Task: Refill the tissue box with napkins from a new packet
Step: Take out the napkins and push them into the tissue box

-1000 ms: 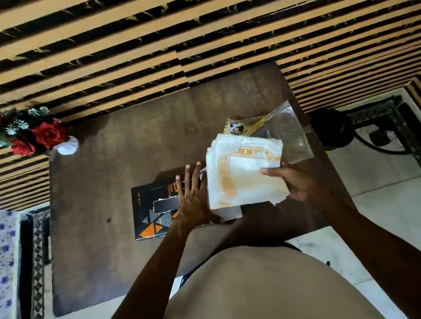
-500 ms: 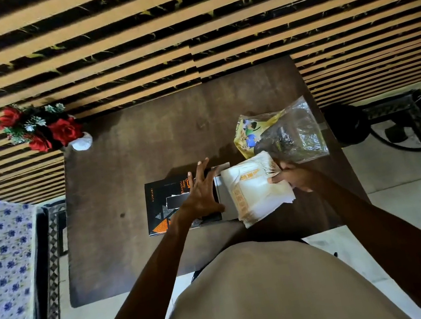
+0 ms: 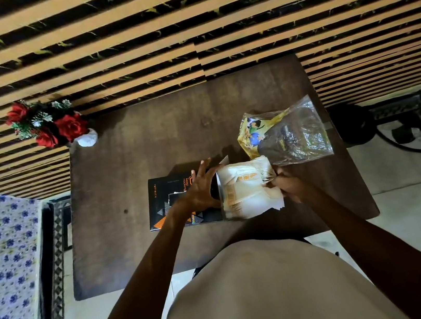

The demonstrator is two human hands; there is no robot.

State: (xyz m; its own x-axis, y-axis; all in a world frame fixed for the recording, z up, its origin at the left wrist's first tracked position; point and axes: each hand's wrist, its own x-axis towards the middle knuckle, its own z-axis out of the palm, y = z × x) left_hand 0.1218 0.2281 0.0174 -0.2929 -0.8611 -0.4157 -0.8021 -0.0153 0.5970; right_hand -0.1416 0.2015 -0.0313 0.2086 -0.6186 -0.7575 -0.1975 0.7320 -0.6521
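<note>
A black tissue box [image 3: 168, 202] with orange and grey triangles lies flat on the brown table [image 3: 132, 154]. My left hand [image 3: 202, 187] rests on the box's right part, fingers spread, holding it down. My right hand [image 3: 290, 188] grips a stack of white napkins [image 3: 248, 192] with an orange print at the box's right end. The napkins touch the open end, where a white flap sticks up. The clear plastic packet [image 3: 290, 133] with a yellow label lies empty behind the napkins.
A white vase of red flowers [image 3: 48, 126] stands at the table's far left corner. A blue-flowered cloth [image 3: 5, 272] lies to the left. A dark round object [image 3: 351, 124] sits on the floor to the right. The striped wall runs behind.
My right hand has lowered the napkin stack from above the table down against the box's right end. My left hand stayed on the box.
</note>
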